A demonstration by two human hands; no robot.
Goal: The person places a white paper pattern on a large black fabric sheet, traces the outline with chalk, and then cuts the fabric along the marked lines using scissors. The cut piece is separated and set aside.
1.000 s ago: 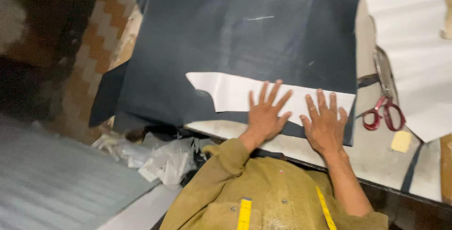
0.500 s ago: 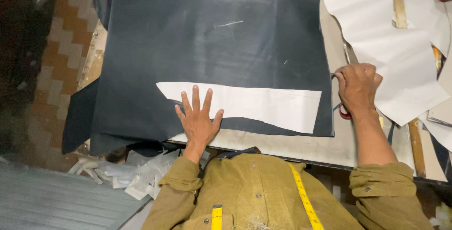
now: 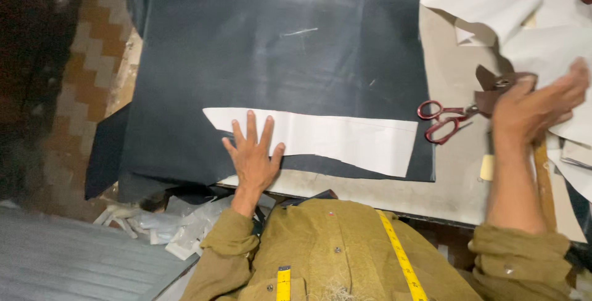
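The left hand (image 3: 253, 156) is pressed flat, fingers spread, on a white paper pattern (image 3: 327, 141) laid over dark cloth (image 3: 277, 54) on the desk (image 3: 456, 178). The right hand (image 3: 533, 107), released and grasping nothing, hovers beside red-handled scissors (image 3: 447, 119). With only 1 hand as anchor, the pattern's free end could shift or lift.

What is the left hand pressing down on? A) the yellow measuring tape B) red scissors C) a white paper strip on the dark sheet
C: the left hand lies flat, fingers spread, on the white paper strip lying on the dark sheet; the red scissors lie apart, to its right.
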